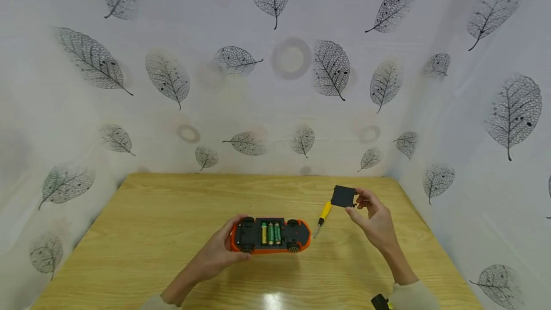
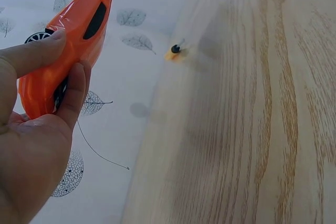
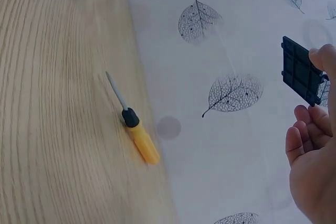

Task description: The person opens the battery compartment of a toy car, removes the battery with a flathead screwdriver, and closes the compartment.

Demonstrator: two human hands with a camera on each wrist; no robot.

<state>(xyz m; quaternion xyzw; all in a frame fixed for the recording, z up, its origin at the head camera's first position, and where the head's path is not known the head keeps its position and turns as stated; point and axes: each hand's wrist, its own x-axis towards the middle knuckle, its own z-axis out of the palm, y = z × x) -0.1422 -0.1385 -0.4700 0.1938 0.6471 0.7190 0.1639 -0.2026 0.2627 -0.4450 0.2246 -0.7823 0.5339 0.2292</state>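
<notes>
An orange toy car (image 1: 271,249) is held with its black underside showing in the head view. My left hand (image 1: 217,251) grips it by one end, with thumb and fingers around the body. Three batteries (image 1: 270,234) lie side by side in the uncovered compartment of the car. To the right, my right hand (image 1: 374,219) pinches a square black battery cover (image 1: 343,196) at its edge, apart from the car. Its ribbed face and small tabs show in the right wrist view. Between the hands, a screwdriver (image 1: 325,213) with a yellow handle lies on the table.
The wooden table (image 1: 150,224) ends at a pale leaf-patterned curtain (image 1: 267,109) behind and at both sides. A thin wire (image 2: 100,153) sticks out past the car. Near the right sleeve, a dark object (image 1: 380,302) is partly cut off by the frame's bottom edge.
</notes>
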